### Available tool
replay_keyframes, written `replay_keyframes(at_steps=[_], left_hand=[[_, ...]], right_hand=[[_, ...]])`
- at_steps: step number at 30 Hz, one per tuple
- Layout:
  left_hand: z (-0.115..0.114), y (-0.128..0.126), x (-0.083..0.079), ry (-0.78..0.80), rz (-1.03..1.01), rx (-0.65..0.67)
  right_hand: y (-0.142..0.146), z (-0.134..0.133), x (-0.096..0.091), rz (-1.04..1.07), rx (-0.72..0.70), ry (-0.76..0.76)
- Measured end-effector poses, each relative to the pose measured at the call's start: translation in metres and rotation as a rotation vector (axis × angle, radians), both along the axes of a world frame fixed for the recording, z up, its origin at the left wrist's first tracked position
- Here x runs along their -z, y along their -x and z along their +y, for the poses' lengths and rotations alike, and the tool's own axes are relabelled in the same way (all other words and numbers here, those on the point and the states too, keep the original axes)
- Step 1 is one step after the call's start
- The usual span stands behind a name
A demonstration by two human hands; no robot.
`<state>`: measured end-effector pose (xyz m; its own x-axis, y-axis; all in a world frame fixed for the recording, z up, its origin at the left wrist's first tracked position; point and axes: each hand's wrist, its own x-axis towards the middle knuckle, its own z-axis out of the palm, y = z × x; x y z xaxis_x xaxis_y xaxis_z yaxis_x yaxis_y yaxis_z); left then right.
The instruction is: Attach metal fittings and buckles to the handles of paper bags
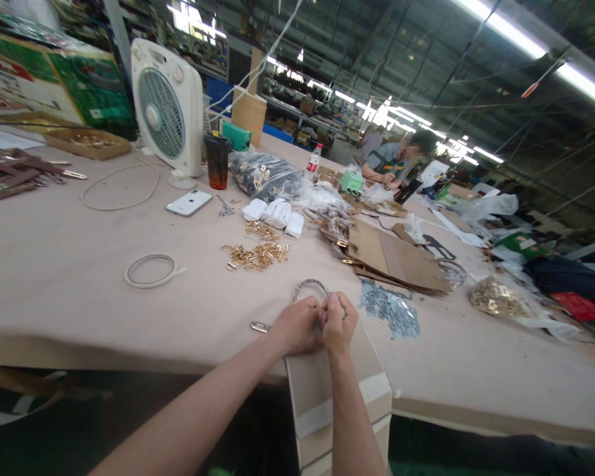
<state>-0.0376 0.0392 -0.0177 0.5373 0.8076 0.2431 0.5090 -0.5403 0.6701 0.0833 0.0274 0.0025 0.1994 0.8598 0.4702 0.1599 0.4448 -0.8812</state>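
My left hand [297,325] and my right hand [339,322] are pressed together at the near edge of the table [69,264], both with fingers curled closed. Between them they pinch a silver chain [311,285] that loops up from the knuckles onto the table. A small silver clasp [260,326] lies just left of my left hand. A heap of grey metal pieces [391,309] sits right of my right hand. Gold metal fittings [256,255] are scattered farther up the table.
A white fan [167,106], a dark cup [217,160], a white phone [188,203], a coiled white cord [149,271], bags of hardware [268,177], cardboard sheets [391,254] and a bag of gold parts [496,297] lie around. Another person [394,164] works at the far end.
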Motion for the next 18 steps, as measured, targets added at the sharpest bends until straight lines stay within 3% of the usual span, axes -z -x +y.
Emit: replay_keyframes(at_steps=[4,7,12,18], left_hand=[[-0.002,0.001,-0.001,-0.059,-0.011,-0.025],[-0.003,0.002,-0.002,-0.077,0.007,-0.024],[-0.002,0.002,-0.004,-0.078,0.038,-0.013],[-0.002,-0.002,-0.004,-0.062,0.045,-0.04]], right_hand=[[-0.01,-0.003,-0.003,0.307,-0.019,-0.083],[-0.013,-0.006,-0.011,0.372,-0.052,-0.144],[-0.005,-0.01,-0.022,0.345,-0.115,-0.22],[-0.007,-0.007,-0.004,0.13,-0.119,-0.054]])
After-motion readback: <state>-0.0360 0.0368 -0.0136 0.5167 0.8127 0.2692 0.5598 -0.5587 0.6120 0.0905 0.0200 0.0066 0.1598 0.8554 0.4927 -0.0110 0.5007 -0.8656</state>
